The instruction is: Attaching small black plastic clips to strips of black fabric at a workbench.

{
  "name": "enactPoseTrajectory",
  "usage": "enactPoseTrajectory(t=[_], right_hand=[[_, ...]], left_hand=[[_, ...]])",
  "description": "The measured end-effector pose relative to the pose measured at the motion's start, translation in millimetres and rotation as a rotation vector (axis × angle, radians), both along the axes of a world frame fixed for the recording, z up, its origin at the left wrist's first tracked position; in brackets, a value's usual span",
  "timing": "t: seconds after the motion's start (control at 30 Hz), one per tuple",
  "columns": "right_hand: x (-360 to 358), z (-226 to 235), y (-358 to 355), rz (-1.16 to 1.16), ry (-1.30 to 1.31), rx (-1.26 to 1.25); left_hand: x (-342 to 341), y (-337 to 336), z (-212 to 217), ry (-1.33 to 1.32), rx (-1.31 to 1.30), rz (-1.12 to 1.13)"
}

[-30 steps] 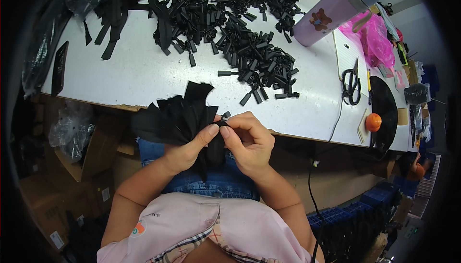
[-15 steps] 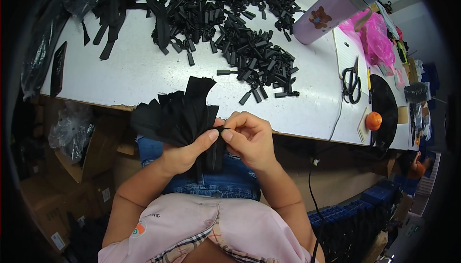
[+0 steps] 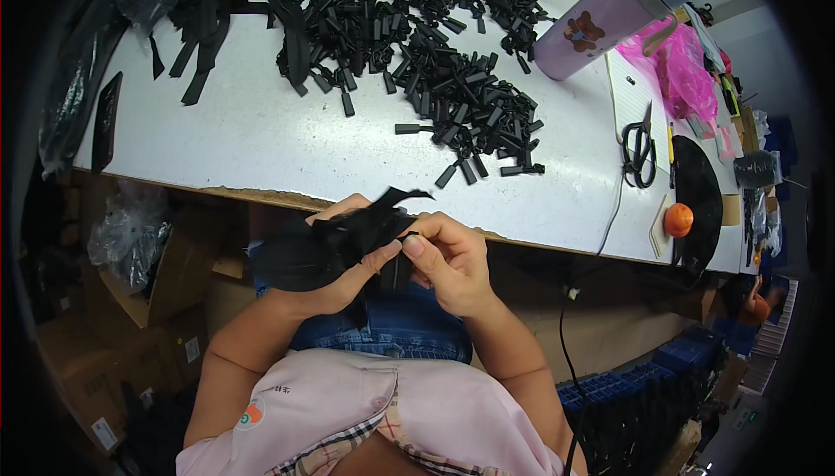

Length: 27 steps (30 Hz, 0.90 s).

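Note:
My left hand (image 3: 341, 288) is closed round a bundle of black zipper tapes (image 3: 300, 254), whose loose ends fan out to the left and upward. Against its thumb, my right hand (image 3: 457, 272) pinches a small black piece (image 3: 407, 235), probably a zipper slider, mostly hidden by the fingertips. Both thumbs almost meet there, over my lap and just off the table's near edge. Part of the tapes hangs down between the hands. On the table beyond lies a big heap of black zipper sliders with long pull tabs (image 3: 470, 111).
More black tapes (image 3: 204, 41) lie at the far left beside clear plastic and a dark phone (image 3: 106, 119). A lilac bottle (image 3: 591, 24), black scissors (image 3: 639, 150), an orange fruit (image 3: 678, 219) and a pink bag (image 3: 683, 67) stand right. Cardboard boxes (image 3: 104, 372) sit lower left.
The bundle's fanned ends have tipped down and toward the left, and fingers of my left hand now show behind it. My right hand keeps its pinch, almost in place.

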State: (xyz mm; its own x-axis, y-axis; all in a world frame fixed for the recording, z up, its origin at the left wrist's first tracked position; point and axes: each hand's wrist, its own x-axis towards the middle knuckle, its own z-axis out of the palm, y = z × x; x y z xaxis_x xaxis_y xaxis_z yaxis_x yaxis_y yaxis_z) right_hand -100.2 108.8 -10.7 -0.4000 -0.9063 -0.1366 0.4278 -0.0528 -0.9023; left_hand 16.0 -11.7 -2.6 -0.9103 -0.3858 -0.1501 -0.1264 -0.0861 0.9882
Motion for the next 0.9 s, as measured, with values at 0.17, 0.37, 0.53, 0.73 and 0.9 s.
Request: enactPoseTrajectory(t=[0.17, 0.37, 0.53, 0.73, 0.9], right_hand=[[0, -13, -6, -0.196, 0.708, -0.199], [0, 4, -2, -0.242, 0.851, -0.195], [-9, 14, -2, -0.133, 0.868, -0.137], [-5, -1, -1, 0.201, 0.903, -0.011], [-4, 18, -10, -0.276, 0.78, -0.058]], left_hand=[[-1, 10, 3, 0.091, 0.18, 0.095], [0, 7, 2, 0.021, 0.09, 0.069], [2, 4, 0, 0.007, -0.08, 0.032], [-3, 4, -6, 0.082, 0.184, 0.156], [-1, 3, -7, 0.08, 0.313, 0.104]])
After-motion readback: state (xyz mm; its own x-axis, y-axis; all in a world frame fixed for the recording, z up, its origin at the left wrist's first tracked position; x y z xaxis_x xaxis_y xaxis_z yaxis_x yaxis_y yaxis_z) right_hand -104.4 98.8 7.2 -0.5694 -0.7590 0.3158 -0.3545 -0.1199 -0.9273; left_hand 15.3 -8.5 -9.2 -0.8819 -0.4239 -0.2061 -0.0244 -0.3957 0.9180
